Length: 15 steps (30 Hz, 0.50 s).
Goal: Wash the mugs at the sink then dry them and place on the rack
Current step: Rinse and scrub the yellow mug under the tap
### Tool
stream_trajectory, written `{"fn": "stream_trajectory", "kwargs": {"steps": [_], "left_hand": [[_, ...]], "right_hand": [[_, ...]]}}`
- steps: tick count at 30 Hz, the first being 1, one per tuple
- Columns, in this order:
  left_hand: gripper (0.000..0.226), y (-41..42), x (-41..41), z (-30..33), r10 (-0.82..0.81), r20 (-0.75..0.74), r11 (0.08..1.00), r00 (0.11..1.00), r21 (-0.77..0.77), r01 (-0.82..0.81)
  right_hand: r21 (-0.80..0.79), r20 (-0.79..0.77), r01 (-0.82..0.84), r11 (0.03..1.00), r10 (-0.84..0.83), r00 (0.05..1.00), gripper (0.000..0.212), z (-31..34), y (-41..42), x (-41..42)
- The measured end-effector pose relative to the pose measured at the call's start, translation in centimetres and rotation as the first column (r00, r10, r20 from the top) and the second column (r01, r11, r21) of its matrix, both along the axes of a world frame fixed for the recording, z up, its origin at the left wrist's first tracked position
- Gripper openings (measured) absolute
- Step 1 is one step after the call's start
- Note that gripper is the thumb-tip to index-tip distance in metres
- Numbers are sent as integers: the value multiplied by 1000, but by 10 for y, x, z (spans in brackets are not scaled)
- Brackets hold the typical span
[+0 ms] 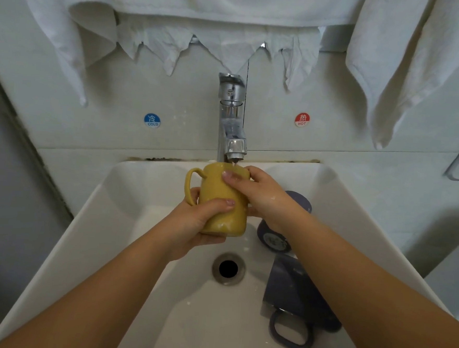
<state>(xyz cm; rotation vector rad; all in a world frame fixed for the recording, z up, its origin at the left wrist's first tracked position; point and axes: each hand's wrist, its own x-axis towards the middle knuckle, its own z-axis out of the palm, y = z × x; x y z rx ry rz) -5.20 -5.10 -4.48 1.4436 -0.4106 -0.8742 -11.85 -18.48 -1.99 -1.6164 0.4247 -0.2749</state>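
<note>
The washing step is underway: the left hand grips the yellow mug under the tap, and the right hand holds its rim. Two dark mugs lie right of the drain. Next likely comes rinsing and then drying it.

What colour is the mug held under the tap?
Mustard yellow mug, seen best in the head view.

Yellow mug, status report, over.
Left hand grips yellow mug body; right hand holds its rim under faucet. Two purple mugs wait in sink. Nothing blocking.

Purple mug half-hidden (by forearm).
</note>
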Motion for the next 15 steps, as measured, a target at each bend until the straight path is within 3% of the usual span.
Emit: {"fn": "stream_trajectory", "kwargs": {"steps": [4,8,11,15], "left_hand": [[83,0,-1,-3,-3,8,1000,1000,16,2],[83,1,1,-2,-3,-23,1000,1000,-17,2],[83,-1,-1,-5,-3,42,1000,999,19,3],[87,-3,-2,-12,12,157,996,988,86,-26]], "right_hand": [[-55,-28,97,994,-98,995,33,5,6,5],[37,-40,14,999,-13,999,43,5,2,-1],[-62,-74,9,998,-13,997,41,4,2,-4],[-150,-97,137,979,-153,983,35,8,12,0]]}}
